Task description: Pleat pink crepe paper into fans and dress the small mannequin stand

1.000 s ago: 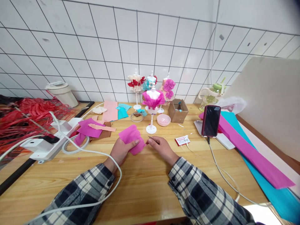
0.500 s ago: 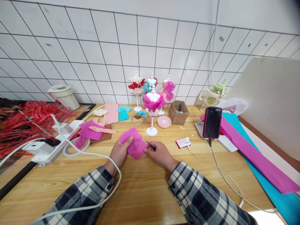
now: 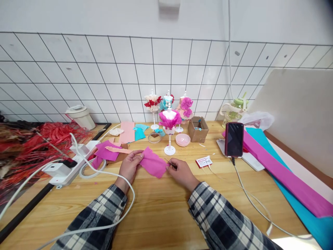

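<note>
Stretched between my two hands is a piece of magenta crepe paper (image 3: 154,163). My left hand (image 3: 130,166) pinches its left edge, thumb on top. At the lower right corner, the fingertips of my right hand (image 3: 180,172) grip the paper. That same hand also holds a small dark pointed tool, which looks like tweezers (image 3: 171,163), tucked in its fingers and mostly hidden. Just beyond the paper stands a small white dress-form stand (image 3: 170,150) wearing a magenta paper ruffle (image 3: 170,119).
Several decorated dress forms (image 3: 153,102), a pink bowl (image 3: 182,140) and a cardboard box (image 3: 198,129) stand behind. Paper scraps (image 3: 108,151) and a power strip (image 3: 65,177) lie left. A phone (image 3: 233,139) and long paper strips (image 3: 283,170) lie right. A white cable (image 3: 132,198) crosses my left forearm.
My hands have drawn slightly apart, and the magenta paper between them is spread wider and flatter. The camera view has tilted up, showing more wall.
</note>
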Action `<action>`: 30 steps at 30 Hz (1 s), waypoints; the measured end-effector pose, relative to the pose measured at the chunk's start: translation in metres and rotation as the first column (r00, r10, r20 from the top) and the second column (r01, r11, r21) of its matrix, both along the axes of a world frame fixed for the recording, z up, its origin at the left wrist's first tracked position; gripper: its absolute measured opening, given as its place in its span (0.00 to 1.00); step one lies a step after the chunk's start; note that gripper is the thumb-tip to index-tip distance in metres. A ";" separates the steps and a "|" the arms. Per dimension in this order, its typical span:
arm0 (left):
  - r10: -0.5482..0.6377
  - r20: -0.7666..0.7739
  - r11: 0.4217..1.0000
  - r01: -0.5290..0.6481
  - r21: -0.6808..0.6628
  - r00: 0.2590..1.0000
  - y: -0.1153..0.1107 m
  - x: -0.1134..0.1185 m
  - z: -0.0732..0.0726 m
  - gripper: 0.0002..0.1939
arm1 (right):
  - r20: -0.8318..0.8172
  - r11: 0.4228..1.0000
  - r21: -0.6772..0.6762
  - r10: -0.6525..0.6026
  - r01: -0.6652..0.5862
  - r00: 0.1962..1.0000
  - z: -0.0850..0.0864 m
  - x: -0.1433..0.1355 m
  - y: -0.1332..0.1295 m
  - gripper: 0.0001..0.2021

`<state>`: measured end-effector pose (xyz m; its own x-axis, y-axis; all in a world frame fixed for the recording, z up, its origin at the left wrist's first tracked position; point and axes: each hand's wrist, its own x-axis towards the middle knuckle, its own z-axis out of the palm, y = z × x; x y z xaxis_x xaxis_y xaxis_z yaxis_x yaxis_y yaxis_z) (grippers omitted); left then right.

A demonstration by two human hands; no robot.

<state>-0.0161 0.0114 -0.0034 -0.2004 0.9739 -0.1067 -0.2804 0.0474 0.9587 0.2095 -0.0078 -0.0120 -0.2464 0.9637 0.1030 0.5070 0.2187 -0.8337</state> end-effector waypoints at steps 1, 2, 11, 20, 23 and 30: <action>-0.004 -0.037 1.000 0.004 0.004 0.999 0.001 -0.002 -0.001 0.25 | 0.012 1.000 0.010 0.009 -0.009 1.000 -0.001 0.000 0.000 0.07; -0.006 -0.069 1.000 0.007 0.013 0.998 0.002 -0.003 -0.002 0.25 | 0.025 1.000 0.019 0.016 -0.016 1.000 -0.002 0.000 -0.001 0.07; 0.012 -0.273 0.998 0.005 0.061 0.962 0.010 -0.011 -0.013 0.29 | 0.194 0.988 0.103 -0.130 0.112 0.972 -0.002 0.010 0.000 0.13; 0.060 -0.257 0.991 -0.026 0.131 0.965 0.018 -0.018 -0.021 0.26 | 0.246 0.953 0.287 -0.170 0.095 0.954 -0.009 0.018 -0.003 0.25; 0.056 -0.276 0.991 -0.020 0.135 0.960 0.017 -0.018 -0.020 0.24 | 0.232 0.937 0.322 -0.215 0.133 0.949 -0.003 0.032 -0.008 0.20; 0.006 -0.478 0.989 0.065 0.133 0.878 0.012 -0.022 -0.015 0.17 | 0.264 0.877 0.476 -0.210 0.063 0.941 0.008 0.044 -0.022 0.13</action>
